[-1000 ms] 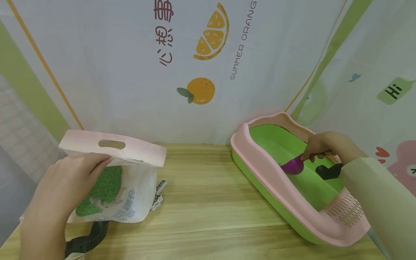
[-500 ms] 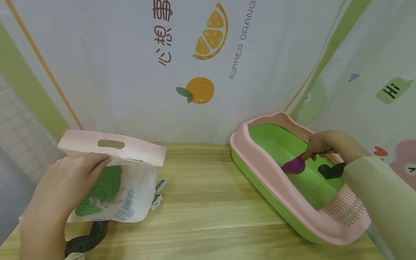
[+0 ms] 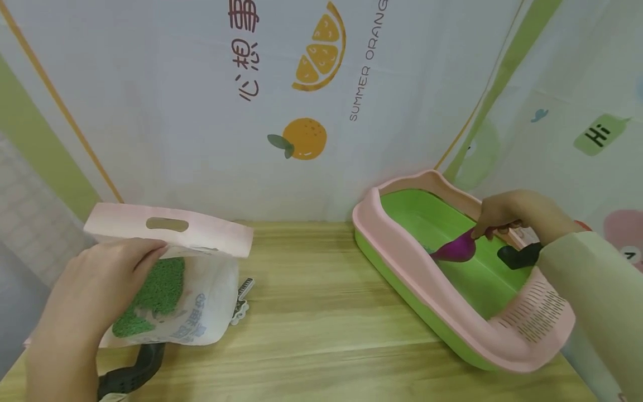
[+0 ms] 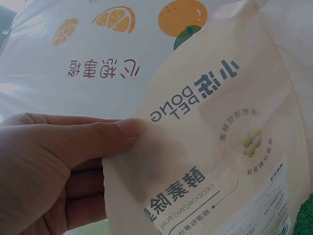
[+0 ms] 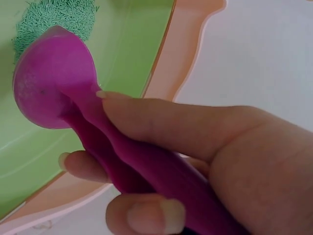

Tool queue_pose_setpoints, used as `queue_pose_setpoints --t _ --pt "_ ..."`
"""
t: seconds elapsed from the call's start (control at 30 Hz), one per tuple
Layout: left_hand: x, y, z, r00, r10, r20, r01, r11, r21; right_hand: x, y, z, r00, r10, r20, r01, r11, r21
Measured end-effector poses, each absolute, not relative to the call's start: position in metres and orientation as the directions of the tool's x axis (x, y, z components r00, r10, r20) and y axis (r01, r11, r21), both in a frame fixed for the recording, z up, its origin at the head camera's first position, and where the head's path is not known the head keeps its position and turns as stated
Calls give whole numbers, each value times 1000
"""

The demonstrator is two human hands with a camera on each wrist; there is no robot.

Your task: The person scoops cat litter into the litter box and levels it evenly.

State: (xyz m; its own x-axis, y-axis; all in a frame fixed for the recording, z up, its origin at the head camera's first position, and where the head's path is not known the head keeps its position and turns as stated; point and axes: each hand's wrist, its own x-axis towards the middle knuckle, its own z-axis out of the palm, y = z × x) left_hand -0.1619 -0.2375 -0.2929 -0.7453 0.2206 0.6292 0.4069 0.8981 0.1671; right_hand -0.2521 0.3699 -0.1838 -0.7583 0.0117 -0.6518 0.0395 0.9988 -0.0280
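My left hand (image 3: 95,285) pinches the upper edge of a white and pink cat litter bag (image 3: 216,301) at the left. Green litter pellets (image 3: 163,285) lie inside its open mouth. In the left wrist view, thumb and fingers hold the printed bag wall (image 4: 215,147). At the right, my right hand (image 3: 522,212) grips the handle of a purple scoop (image 3: 458,249) over a green litter box with a pink rim (image 3: 402,245). The scoop is tipped downward, and its inside is hidden. Below its tip, the right wrist view shows a pile of green pellets (image 5: 58,14) on the box floor.
A wooden table (image 3: 301,312) lies between bag and box. A small flat black-and-white item (image 3: 242,301) sits beside the bag. Slotted pink plastic (image 3: 537,318) forms the box's near end. Printed curtains (image 3: 191,111) hang behind.
My right hand has risen slightly and moved a little right, tipping the scoop more steeply. The head view has shifted slightly. My left hand keeps its hold on the bag.
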Motion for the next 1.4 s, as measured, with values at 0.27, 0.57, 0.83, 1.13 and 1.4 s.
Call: queue_pose_setpoints --t 0.27,0.57,0.83,1.13,1.4 --pt "-162 -238 -291 -758 217 614 395 903 169 -246 369 -174 -791 -9 -612 31 998 -55" --pt "-161 -237 -289 -784 208 585 378 907 184 -216 368 -163 -902 -107 -419 -157 984 86" --pt "-160 -238 -290 -807 199 556 357 914 191 -192 362 -156 -959 -110 -263 -145 983 115" --pt "-160 -238 -291 -807 193 557 355 914 197 -165 344 -147 -979 -86 -185 -104 990 95" --pt "-161 -237 -291 -799 202 567 362 914 185 -146 321 -152 -985 -167 -51 -174 966 189"
